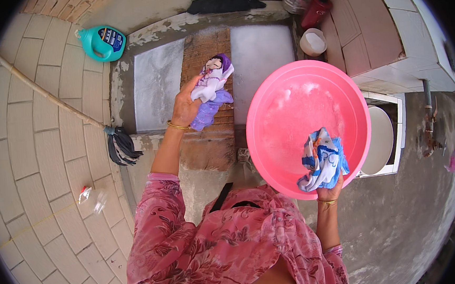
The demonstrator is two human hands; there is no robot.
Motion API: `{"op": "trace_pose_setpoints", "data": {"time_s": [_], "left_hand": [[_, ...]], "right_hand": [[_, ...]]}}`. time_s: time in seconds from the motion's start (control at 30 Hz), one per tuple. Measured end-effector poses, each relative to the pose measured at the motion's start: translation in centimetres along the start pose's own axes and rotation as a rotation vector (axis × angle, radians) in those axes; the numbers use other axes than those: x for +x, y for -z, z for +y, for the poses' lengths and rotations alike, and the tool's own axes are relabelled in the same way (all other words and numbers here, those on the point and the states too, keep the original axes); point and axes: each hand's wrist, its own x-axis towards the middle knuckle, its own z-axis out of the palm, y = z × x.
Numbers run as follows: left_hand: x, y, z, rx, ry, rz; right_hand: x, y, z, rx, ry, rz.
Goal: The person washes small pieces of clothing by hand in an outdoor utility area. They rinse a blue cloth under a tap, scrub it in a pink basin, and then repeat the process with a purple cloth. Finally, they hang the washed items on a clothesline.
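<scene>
My left hand (187, 104) grips a bunched white and purple cloth (209, 86) with a printed cartoon face, held above a ridged wooden washboard (211, 143). My right hand (331, 190) holds a crumpled blue and white patterned cloth (322, 161) at the near side of a large pink plastic basin (258, 88). The basin is tilted, and a little white foam clings to its inner wall. Behind the cloths, most of the fingers of my right hand are hidden. White suds (260, 50) lie on both sides of the board inside a cement trough (122, 84).
A teal detergent jug (104, 43) stands at the far left; a brush head (225, 3) rests at the back. A red pump bottle (315, 11) and white bowl (312, 42) are far right. The mop (123, 145) leans left, near a clear plastic bottle (95, 196).
</scene>
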Motion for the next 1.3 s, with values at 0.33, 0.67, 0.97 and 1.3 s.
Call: {"op": "trace_pose_setpoints", "data": {"time_s": [0.33,0.67,0.97,1.3], "left_hand": [[-11.2,-0.2,-11.1,0.953,0.119,-0.239],[-6.7,13.2,-12.9,1.062,0.203,0.146],[-0.1,-3.1,-11.7,0.982,0.146,-0.438],[-8.4,21.3,-16.2,1.082,0.548,-0.004]], "right_hand": [[2.4,-2.8,2.2,-0.075,-0.088,0.063],[4.2,-3.2,3.9,0.002,-0.075,0.1],[4.6,-5.4,4.3,-0.053,-0.042,0.184],[3.7,-4.5,2.9,0.017,-0.022,0.148]]}}
